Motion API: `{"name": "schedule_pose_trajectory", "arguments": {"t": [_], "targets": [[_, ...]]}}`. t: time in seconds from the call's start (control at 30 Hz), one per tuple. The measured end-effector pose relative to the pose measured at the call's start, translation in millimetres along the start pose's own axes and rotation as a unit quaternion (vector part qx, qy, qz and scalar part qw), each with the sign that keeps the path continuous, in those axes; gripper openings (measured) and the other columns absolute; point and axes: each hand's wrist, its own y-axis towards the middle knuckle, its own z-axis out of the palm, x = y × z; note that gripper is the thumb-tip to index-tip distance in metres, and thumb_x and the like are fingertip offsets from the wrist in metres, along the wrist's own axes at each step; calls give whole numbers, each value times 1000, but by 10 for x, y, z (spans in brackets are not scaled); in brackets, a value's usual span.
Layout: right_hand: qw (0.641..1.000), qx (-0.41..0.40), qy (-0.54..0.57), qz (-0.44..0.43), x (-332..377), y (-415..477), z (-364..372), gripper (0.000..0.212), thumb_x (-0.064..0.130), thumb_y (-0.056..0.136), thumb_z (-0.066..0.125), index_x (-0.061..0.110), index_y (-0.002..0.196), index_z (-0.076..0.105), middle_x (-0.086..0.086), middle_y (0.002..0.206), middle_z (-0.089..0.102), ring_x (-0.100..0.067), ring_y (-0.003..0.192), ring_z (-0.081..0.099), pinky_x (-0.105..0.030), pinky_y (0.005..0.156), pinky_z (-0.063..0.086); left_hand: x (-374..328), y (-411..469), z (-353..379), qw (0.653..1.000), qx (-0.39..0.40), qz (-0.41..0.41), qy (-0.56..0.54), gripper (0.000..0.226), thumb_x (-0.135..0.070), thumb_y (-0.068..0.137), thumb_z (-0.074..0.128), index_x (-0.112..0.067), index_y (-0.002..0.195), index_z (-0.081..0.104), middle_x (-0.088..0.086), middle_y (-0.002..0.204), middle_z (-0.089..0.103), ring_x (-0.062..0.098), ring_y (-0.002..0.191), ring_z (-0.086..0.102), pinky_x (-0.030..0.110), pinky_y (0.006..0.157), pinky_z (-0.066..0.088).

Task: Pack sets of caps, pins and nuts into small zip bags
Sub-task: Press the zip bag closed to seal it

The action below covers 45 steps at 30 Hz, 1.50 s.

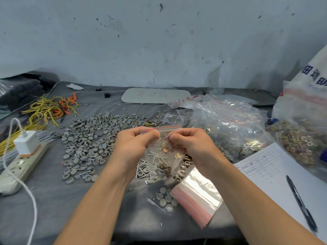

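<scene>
Head view. The person holds a small zip bag [161, 129] upright above the bench [70, 200], in front of the chest. The left hand [136, 144] and the right hand [191, 147] each pinch it just under the red seal strip, fingers curled, one hand at each end.

Step in hand, as judged: a set is loaded and the mouth is about to be closed. Whether the strip is already pressed together cannot be told. The next move calls for running thumb and finger along the strip with the bag kept upright.

Containers:
- The held bag shows gold nuts [165, 149] through the film. Pins seen through it may lie on the bench behind it.
- A stack of empty bags [196, 195] lies near the right forearm.
- A large clear sack [230, 131] to the right holds what look like filled small bags.
- A further sack of nuts [299, 145] sits at the far right.

Loose caps [92, 131] and pins [150, 167] lie spread on the bench.
</scene>
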Motion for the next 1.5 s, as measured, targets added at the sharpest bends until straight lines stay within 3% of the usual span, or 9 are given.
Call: {"name": "schedule_pose_trajectory", "arguments": {"t": [0.23,0.33,0.5,0.63,0.9,1.0,1.2,1.37,1.5], "targets": [[1000,-13,5,-18,39,-101,-173,24,-2,93,68,10,77,80,-14,78,75,-17,69,67,-24,66,54,-35,-40,240,1000,-7,8,5,24,-2,80,79,-20,64,79,0,62,67,13,61,57,32,71,48],[1000,-23,15,-12,40,-146,-293,26,0,93,69,12,73,81,-11,78,74,-18,72,66,-28,72,56,-29,-60,377,1000,-4,10,6,27,-1,80,78,-22,63,79,-3,59,66,8,55,56,24,63,48],[998,-42,41,-17,35,-230,-495,11,4,89,76,9,81,82,-13,81,75,-20,73,68,-29,74,58,-10,-92,609,998,47,-5,29,25,0,80,79,-20,65,80,1,65,70,7,57,61,17,57,51],[997,-70,36,-26,16,-237,-604,18,0,86,76,12,74,82,-14,74,72,-21,69,66,-42,81,54,22,-142,730,996,72,14,46,20,0,81,81,-15,68,80,2,68,74,8,59,65,15,57,51],[995,-76,-21,-52,-29,-292,-644,6,12,70,77,16,67,80,-7,59,68,-14,58,60,-29,65,49,92,-147,787,992,100,18,81,16,-4,78,84,-17,71,82,5,68,75,6,59,65,14,59,50],[995,-73,-29,-58,-21,-307,-681,16,4,77,77,17,67,81,-9,60,69,-16,59,59,-31,65,49,87,-143,762,990,118,-10,74,7,-8,78,85,-15,78,83,11,76,77,10,65,67,14,61,51],[994,-85,-24,-59,-23,-317,-720,24,-4,83,75,15,71,82,-13,63,70,-19,62,61,-31,66,51,93,-160,782,996,65,-32,56,11,-3,75,85,-10,67,80,3,62,72,4,52,62,12,52,48],[993,-103,-11,-60,20,-286,-749,27,-6,85,74,13,67,81,-12,61,70,-16,58,65,-23,60,52,113,-128,792,997,63,-42,9,3,-7,79,81,-5,80,78,6,67,75,8,59,69,16,57,53],[993,-107,-15,-57,26,-303,-815,28,-1,87,75,17,68,82,-14,67,73,-26,69,65,-37,77,58,158,-82,799,998,48,-32,38,5,-10,84,79,-7,80,78,4,63,73,5,53,65,13,54,50]]}}
